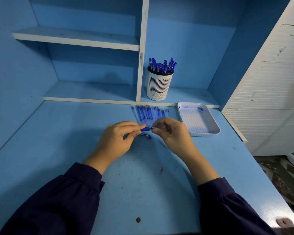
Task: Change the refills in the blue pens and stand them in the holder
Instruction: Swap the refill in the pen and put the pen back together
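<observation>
My left hand [116, 139] grips the barrel of a blue pen [146, 129] held level over the desk. My right hand [171, 131] pinches the metal tip end of that pen, fingers curled round it. A blue pen cap [145, 136] lies on the desk just below the pen. Behind my hands a row of several clear refills [149, 113] lies side by side. A white slotted holder [159, 85] stands on the low shelf, with several blue pens [161, 66] upright in it.
A white tray [210, 131] holding several pale refills sits to the right of the row. The blue desk [143, 184] has shelves and a white divider [141, 53] behind it. A white slatted panel [270, 82] bounds the right side.
</observation>
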Motion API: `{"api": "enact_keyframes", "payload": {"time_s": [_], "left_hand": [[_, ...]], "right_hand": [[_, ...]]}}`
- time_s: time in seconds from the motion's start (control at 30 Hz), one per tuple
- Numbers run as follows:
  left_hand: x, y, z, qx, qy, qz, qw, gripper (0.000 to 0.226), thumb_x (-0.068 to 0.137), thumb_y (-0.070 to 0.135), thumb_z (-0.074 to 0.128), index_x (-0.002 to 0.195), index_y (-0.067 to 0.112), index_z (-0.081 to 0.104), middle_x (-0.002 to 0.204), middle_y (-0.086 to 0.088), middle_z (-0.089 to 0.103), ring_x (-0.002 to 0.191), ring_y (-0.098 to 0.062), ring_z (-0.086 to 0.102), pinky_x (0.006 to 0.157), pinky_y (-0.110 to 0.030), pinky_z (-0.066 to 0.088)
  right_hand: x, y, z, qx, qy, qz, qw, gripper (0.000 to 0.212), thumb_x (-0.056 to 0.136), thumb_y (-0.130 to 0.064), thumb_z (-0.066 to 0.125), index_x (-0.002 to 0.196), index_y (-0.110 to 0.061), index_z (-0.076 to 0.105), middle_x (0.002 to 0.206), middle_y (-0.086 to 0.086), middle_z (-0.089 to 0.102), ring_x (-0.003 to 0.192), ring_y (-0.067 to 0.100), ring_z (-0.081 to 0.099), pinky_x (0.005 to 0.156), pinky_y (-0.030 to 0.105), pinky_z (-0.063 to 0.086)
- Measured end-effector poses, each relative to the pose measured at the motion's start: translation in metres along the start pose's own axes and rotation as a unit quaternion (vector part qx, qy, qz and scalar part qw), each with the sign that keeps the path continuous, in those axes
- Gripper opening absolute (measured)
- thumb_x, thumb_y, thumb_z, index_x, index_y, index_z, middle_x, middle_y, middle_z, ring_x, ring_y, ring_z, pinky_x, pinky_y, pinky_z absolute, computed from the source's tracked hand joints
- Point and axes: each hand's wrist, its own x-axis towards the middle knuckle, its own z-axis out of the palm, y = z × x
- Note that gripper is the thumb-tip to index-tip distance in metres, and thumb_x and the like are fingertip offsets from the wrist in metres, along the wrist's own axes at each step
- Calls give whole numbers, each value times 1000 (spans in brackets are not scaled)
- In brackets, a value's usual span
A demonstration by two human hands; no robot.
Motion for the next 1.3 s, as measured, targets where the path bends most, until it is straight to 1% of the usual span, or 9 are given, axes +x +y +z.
{"api": "enact_keyframes", "payload": {"time_s": [0.17,0.27,0.37,0.5,0.6,0.77,1.0,1.13,1.3], "left_hand": [[1,1,-2,-6,19,-39,999,25,91,7,68,112,18,75,96,9,72,84,-4,64,72,-17,50],[2,-2,-3,0,39,-72,997,24,90,6,69,111,18,75,100,8,72,89,3,63,78,-12,47],[2,-3,-4,7,40,-96,995,24,90,7,69,111,18,75,104,9,72,95,-1,64,85,-17,51],[2,-4,-5,16,30,-105,994,24,91,9,68,112,20,74,105,10,71,95,-3,65,85,-19,52],[2,-4,-4,18,25,-106,994,24,91,10,68,113,20,74,104,10,71,95,-2,64,84,-17,51],[1,-2,-4,13,12,-107,994,25,92,10,67,113,20,74,103,13,70,95,-2,63,84,-16,51],[1,0,-3,6,1,-93,996,26,91,7,68,112,20,74,99,15,69,92,-1,63,80,-11,48],[1,0,-3,6,-4,-86,996,25,91,8,68,112,21,75,99,14,70,89,-3,63,77,-15,48],[1,1,-3,6,-6,-71,997,25,89,3,69,108,17,76,95,17,68,87,1,62,77,-7,43]], "right_hand": [[0,1,3,60,12,44,997,16,80,-13,78,93,-10,69,81,-1,70,73,7,63,72,17,51],[-1,7,2,-17,-17,43,999,19,77,-16,81,90,-13,67,82,-2,67,74,11,61,74,21,53],[-2,11,4,-76,-62,35,995,18,78,-14,78,92,-16,66,84,-4,66,79,14,61,77,24,52],[-2,13,9,-127,-85,-17,988,18,82,-6,70,97,-15,67,87,-1,63,81,12,58,75,16,48],[-1,14,9,-141,-83,-33,986,18,83,-3,66,95,-15,68,85,0,62,79,14,56,73,18,47],[0,11,3,-80,-15,7,997,18,85,-2,60,89,-16,69,82,-7,65,75,13,58,71,17,48],[4,5,-8,25,80,48,995,17,90,1,53,90,-8,67,70,7,58,56,4,44,55,14,36],[4,3,-6,29,71,40,996,16,90,1,55,91,-8,68,67,-5,56,60,6,48,60,16,40],[-1,1,0,41,4,37,998,10,88,-4,66,94,-9,71,74,-6,67,68,4,59,68,13,46]]}}
